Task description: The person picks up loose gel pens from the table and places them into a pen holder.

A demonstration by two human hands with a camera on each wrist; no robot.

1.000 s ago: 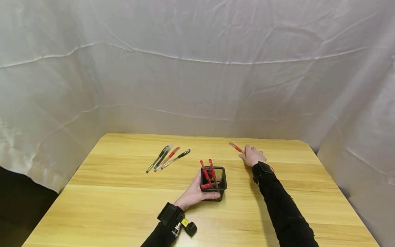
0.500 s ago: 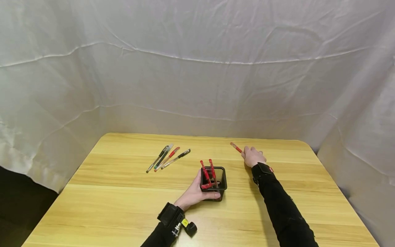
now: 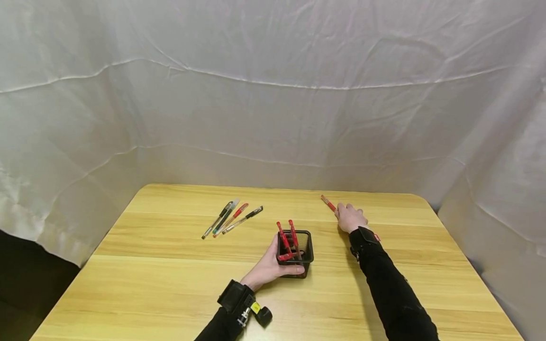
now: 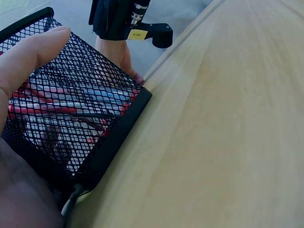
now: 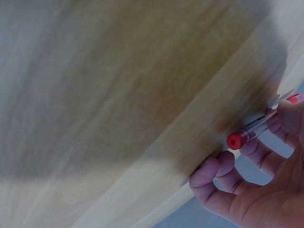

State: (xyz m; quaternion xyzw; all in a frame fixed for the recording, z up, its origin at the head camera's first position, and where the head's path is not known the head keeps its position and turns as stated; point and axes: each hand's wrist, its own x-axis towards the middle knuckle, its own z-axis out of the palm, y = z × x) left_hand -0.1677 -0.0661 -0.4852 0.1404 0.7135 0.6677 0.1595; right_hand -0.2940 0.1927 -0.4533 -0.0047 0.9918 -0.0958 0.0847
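The right hand (image 3: 351, 218) is pinching a red pen (image 3: 328, 202) at one o'clock from the mesh cup (image 3: 307, 266) the left hand (image 3: 270, 264) is gripping. Should that pinch weaken, the pen could be rolling away across the table (image 3: 149, 284).

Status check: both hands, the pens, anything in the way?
Left hand gripping mesh holder, red pens inside. Right hand pinching another red pen. Four loose pens off to the left, not between right hand and holder.
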